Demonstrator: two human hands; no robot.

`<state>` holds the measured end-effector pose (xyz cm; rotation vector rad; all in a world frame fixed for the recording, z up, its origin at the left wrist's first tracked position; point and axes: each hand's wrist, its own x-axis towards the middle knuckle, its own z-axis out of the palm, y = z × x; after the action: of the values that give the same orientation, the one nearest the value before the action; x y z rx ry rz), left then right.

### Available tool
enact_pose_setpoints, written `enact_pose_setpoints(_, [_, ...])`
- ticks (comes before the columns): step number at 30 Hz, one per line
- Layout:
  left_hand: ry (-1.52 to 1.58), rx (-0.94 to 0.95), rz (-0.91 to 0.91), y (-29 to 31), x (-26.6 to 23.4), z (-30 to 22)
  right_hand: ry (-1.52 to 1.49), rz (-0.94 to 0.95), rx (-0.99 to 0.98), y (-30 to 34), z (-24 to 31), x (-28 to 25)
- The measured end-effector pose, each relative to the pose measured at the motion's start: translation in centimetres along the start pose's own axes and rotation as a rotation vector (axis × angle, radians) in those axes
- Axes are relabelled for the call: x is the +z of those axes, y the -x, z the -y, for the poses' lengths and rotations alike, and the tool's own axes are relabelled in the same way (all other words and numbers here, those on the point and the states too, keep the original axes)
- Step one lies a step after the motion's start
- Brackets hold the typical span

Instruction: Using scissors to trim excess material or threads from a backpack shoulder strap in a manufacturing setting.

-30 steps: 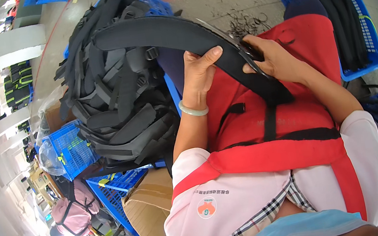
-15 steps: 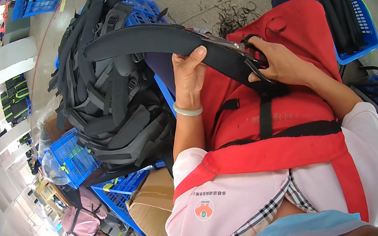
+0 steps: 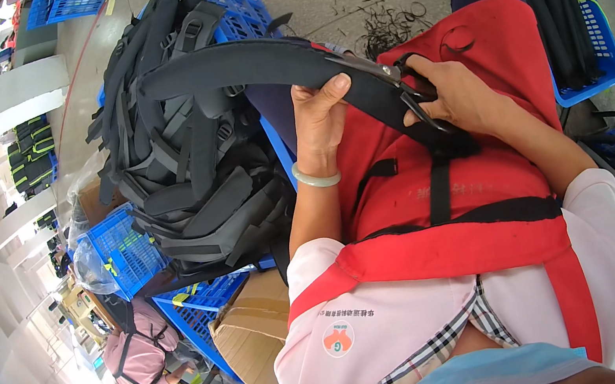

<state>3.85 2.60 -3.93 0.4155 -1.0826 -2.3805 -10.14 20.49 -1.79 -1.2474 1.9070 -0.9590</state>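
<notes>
A long padded black strap point(image 3: 225, 63), like a backpack shoulder strap, lies across my lap with its rounded end reaching left over a pile. My left hand point(image 3: 319, 122) grips its middle, thumb on top and fingers beneath. In my right hand point(image 3: 468, 92) is a pair of scissors point(image 3: 375, 68) with metal blades and dark handles, my fingers around the handle loops. The blades lie along the strap's far edge, pointing away to the left. Whether they touch the fabric I cannot tell. Below the scissors, the strap's near end rests on my red apron point(image 3: 496, 176).
On my left, grey and black straps point(image 3: 197, 169) are heaped over a blue crate point(image 3: 243, 15). Another blue crate point(image 3: 603, 29) at the far right holds long black pads. Dark thread scraps point(image 3: 394, 26) litter the floor ahead. A cardboard box point(image 3: 252, 323) stands near my left elbow.
The whole view has shifted slightly to the right. Both hands keep nearly the same hold on strap and scissors. In the left background, a person's arm now shows more.
</notes>
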Motion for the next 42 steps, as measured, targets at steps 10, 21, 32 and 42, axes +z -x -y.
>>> enact_pose_setpoints(10, [-0.013, -0.013, 0.017, 0.2, -0.1, 0.3, -0.01, -0.047, -0.026, -0.6, 0.2, 0.1])
enact_pose_setpoints(21, [0.0, 0.126, -0.044, -1.4, 0.6, -2.5, 0.028, -0.154, -0.11, -1.5, 0.8, 0.1])
enact_pose_setpoints(32, [0.027, 0.136, -0.046, -1.0, 1.8, -2.5, 0.017, -0.02, 0.022, -2.1, 2.4, -1.4])
enact_pose_setpoints(42, [0.092, 0.163, -0.045, -1.4, 2.1, -3.5, 0.041, 0.018, 0.085, -2.3, 3.1, -2.2])
